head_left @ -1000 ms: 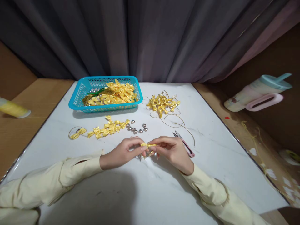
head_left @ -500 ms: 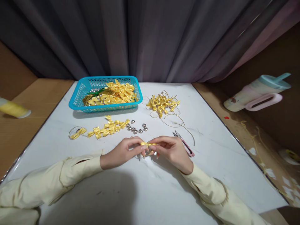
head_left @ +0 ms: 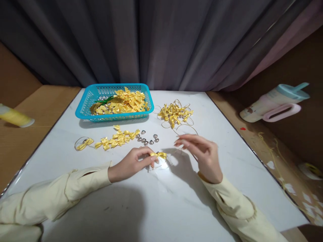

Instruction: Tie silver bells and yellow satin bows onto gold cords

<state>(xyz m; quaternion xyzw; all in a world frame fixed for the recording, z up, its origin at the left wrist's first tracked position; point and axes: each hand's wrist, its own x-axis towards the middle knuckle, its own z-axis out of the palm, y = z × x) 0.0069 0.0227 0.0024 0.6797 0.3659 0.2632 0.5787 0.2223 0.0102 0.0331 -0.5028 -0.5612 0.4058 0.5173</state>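
Well, the left hand (head_left: 128, 165) pinches a yellow bow (head_left: 162, 155), seemingly on wire (head_left: 159, 166).

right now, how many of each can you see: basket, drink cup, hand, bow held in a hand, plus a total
Basket: 1
Drink cup: 1
Hands, left hand and right hand: 2
Bow held in the left hand: 1
Total: 5

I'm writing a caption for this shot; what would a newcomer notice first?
Probably the bright blue basket of yellow bows, at the back left of the white table. Then the single bow pinched in the left hand near the picture's middle. A tangled pile of bows and gold cords lies right of the basket.
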